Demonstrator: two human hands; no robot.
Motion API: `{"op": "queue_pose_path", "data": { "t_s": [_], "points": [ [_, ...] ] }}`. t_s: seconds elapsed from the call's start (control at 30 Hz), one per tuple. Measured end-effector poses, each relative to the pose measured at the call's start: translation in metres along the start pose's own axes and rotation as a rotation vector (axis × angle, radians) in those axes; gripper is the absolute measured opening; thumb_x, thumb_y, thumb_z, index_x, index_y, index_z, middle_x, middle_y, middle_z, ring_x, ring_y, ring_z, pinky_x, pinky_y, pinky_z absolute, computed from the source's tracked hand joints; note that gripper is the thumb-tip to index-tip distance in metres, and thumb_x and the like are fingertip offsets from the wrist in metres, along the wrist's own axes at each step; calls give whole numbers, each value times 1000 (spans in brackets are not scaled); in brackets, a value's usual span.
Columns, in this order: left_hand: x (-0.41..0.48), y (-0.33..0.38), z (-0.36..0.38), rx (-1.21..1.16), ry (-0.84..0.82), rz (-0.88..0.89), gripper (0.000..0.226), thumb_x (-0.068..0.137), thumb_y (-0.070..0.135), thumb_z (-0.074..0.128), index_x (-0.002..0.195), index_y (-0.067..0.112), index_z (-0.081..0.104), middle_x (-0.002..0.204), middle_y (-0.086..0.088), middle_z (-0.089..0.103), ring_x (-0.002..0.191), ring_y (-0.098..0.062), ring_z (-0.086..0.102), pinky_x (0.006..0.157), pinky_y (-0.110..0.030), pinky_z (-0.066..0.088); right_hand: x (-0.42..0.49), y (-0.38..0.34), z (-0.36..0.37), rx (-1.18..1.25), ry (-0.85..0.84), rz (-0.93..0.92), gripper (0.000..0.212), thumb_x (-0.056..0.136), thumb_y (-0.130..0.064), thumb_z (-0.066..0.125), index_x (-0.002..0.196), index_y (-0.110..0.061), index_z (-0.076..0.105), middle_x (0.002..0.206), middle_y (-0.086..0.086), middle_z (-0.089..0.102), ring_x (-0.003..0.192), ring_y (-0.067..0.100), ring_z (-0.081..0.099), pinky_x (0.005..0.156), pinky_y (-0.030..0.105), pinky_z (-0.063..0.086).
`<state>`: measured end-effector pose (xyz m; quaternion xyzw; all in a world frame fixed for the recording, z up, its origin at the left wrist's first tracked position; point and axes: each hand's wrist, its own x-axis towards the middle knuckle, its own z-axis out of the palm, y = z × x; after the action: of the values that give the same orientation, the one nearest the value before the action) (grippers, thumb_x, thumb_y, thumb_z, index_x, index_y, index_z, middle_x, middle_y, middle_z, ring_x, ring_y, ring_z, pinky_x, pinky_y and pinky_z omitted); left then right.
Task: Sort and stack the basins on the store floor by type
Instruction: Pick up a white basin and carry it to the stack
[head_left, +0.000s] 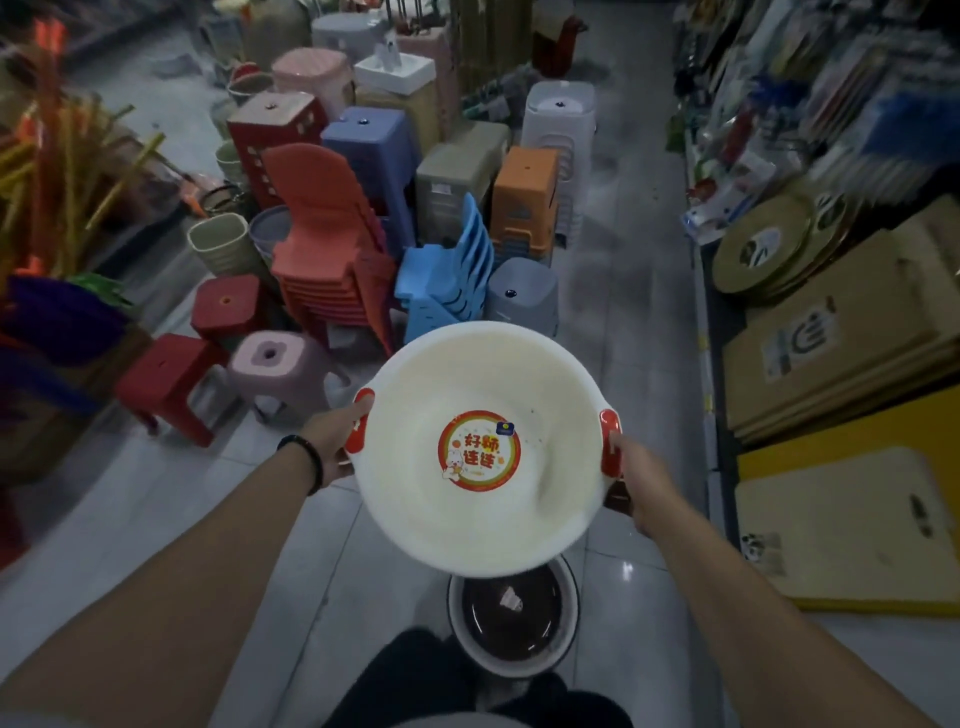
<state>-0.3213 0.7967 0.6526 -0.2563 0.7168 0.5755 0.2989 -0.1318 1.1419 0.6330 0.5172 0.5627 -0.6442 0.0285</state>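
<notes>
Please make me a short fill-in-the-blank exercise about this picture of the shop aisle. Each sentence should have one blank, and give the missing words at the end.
1. The left hand and the right hand each grip one ____ handle of the white basin.
2. The black band sits on the ____ wrist.
3. The basin on the floor, below the white one, is dark ____ inside.

Missing words: red; left; brown.

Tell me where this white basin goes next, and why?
Probably set the white basin on the floor beside the dark basin, not in it: left hand and right hand hold it aloft, and the dark one looks a different type.
</notes>
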Motion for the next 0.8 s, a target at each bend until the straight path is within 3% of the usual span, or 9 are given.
{"op": "queue_pose_path", "data": {
  "t_s": [0.13,0.2,0.27,0.33,0.4,0.5,0.63,0.73,0.8],
  "points": [
    [56,42,13,35,-20,-7,70,78,58,81,135,22,62,114,-7,78,105,-30,73,84,-50,61,28,-18,20,49,41,30,32,99,-42,62,110,-14,71,103,14,78,93,38,77,84,55,66],
    [84,69,24,80,-63,1,55,85,51,79,128,18,66,114,-9,78,108,-31,72,90,-51,59,46,-29,35,74,80,44,28,101,-43,61,107,-17,69,106,14,77,96,37,76,86,55,65],
    [123,91,34,119,-108,-5,49,87,47,78,122,16,69,110,-9,78,107,-32,72,85,-48,60,66,-39,56,75,134,59,29,102,-45,60,103,-18,68,105,13,76,97,36,75,86,54,65],
    [162,111,45,157,-134,-12,45,88,49,77,117,16,70,105,-8,79,101,-29,73,77,-43,61,90,-47,82,71,200,80,34,103,-49,60,100,-17,69,103,13,77,96,36,76,85,54,65],
    [204,127,56,189,-134,-31,43,89,55,73,109,18,70,104,-9,78,99,-29,74,83,-46,62,117,-51,109,64,268,98,41,101,-55,59,97,-15,71,99,14,78,94,36,76,85,56,65],
    [264,149,58,276,-155,-87,62,69,68,75,108,19,72,103,-11,79,99,-32,76,89,-52,61,139,-60,150,62,344,159,57,93,-63,61,91,-8,74,92,15,78,88,36,76,86,56,65],
    [322,170,60,404,-185,-103,55,68,45,88,108,11,71,93,-8,78,83,-29,76,82,-45,63,153,-69,189,57,332,201,27,87,-24,83,100,-3,73,99,19,79,92,39,77,85,57,65],
    [370,162,72,478,-169,-82,63,53,35,86,110,11,73,99,-10,77,87,-31,76,89,-51,62,186,-60,206,-1,378,223,24,84,-19,85,99,-4,74,95,17,78,88,37,76,79,53,66],
    [391,149,86,516,-116,-95,50,59,30,85,105,11,72,98,-11,77,88,-33,74,90,-50,61,219,-46,215,-70,412,249,27,83,-21,85,102,-7,73,93,13,76,85,33,74,79,45,63]
  ]
}}
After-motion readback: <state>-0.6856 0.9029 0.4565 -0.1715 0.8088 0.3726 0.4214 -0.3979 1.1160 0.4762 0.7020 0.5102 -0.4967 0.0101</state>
